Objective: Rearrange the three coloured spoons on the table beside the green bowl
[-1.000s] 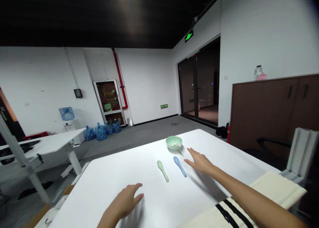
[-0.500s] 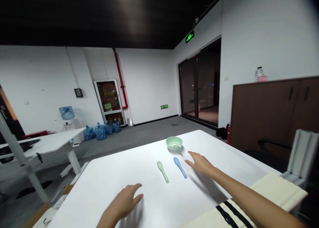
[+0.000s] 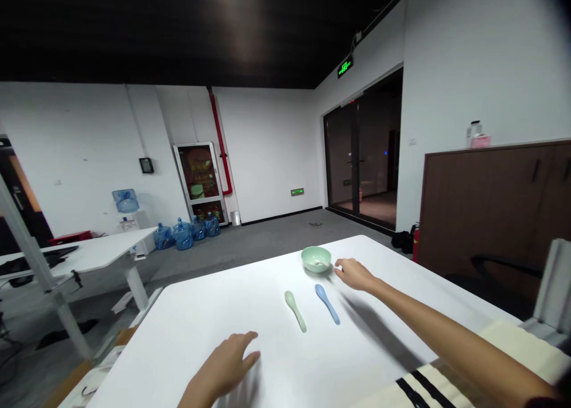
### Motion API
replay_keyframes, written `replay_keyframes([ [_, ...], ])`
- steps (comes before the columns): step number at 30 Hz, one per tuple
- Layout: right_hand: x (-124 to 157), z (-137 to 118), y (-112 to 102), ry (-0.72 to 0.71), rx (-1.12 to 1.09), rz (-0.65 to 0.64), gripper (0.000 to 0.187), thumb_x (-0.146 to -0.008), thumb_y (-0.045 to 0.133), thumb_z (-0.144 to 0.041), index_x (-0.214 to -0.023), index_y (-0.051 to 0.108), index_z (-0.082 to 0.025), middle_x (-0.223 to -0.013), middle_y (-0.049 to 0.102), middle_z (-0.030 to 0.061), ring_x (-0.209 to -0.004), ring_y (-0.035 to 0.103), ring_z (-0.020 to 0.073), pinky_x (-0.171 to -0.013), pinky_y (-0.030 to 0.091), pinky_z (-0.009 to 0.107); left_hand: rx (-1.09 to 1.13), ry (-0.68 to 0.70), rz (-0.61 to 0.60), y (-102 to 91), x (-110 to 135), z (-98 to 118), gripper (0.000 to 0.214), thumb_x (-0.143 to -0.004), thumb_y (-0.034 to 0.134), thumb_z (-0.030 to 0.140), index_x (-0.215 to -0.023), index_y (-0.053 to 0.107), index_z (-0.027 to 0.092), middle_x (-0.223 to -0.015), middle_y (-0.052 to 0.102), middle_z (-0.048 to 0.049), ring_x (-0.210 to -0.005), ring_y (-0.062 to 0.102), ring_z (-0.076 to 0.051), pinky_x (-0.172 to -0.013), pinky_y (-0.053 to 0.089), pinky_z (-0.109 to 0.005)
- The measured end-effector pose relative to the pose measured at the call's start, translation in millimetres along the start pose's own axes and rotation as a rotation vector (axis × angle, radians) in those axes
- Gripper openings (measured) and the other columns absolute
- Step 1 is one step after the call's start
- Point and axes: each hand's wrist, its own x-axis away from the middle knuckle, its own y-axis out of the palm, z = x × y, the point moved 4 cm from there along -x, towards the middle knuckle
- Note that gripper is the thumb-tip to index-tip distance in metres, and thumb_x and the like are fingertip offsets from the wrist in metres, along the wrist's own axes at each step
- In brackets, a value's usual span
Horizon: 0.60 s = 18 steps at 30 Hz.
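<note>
A pale green bowl (image 3: 316, 258) stands near the far edge of the white table (image 3: 214, 313). My right hand (image 3: 354, 273) reaches out just right of the bowl, fingers loosely curled and close to its rim, holding nothing. In front of the bowl lie a blue spoon (image 3: 327, 303) and a green spoon (image 3: 295, 310), side by side. My left hand (image 3: 227, 363) rests flat on the near part of the table, fingers stretched out.
A striped cream cloth (image 3: 446, 384) lies at the table's near right corner. A dark chair (image 3: 499, 277) and a brown cabinet (image 3: 491, 200) stand to the right. Another white desk (image 3: 84, 256) and several blue water jugs (image 3: 182, 232) are at the left.
My right hand has moved forward from beside the blue spoon to next to the bowl. The left hand stayed in place. The view shifted slightly.
</note>
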Motion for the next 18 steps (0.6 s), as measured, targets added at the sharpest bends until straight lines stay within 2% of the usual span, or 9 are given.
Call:
replay_keyframes([
  [5,-47.7,-7.2,1.5,0.052,0.075,-0.017,0.038,-0.086,0.050,-0.046,-0.105,0.069,-0.019,-0.112,0.068,0.0139,-0.104,0.062,0.0271,-0.081,0.043,0.031,0.013,-0.014,0.000,-1.5,0.6,0.3,0.058,-0.086,0.041,0.057,-0.136,0.050,0.029,-0.133,0.059,-0.0075,-0.120,0.054,-0.027,-0.102,0.040,-0.041],
  [10,-86.8,-10.7,21.7,0.088,0.163,-0.066,0.039,-0.084,0.051,-0.048,-0.101,0.070,-0.018,-0.111,0.068,0.0152,-0.099,0.064,0.0272,-0.076,0.045,0.031,0.041,-0.025,0.010,-0.6,-2.2,-2.5,0.058,-0.086,0.043,0.058,-0.135,0.051,0.030,-0.131,0.060,-0.0076,-0.118,0.055,-0.029,-0.102,0.040,-0.042],
  [18,-119.3,2.2,59.7,0.160,0.142,-0.098,0.046,-0.077,0.060,-0.050,-0.108,0.067,-0.016,-0.114,0.067,0.0155,-0.099,0.065,0.0279,-0.074,0.048,0.032,0.030,-0.043,-0.001,5.0,-7.8,-10.6,0.057,-0.087,0.042,0.057,-0.137,0.049,0.031,-0.130,0.060,-0.0082,-0.117,0.055,-0.029,-0.102,0.039,-0.043],
])
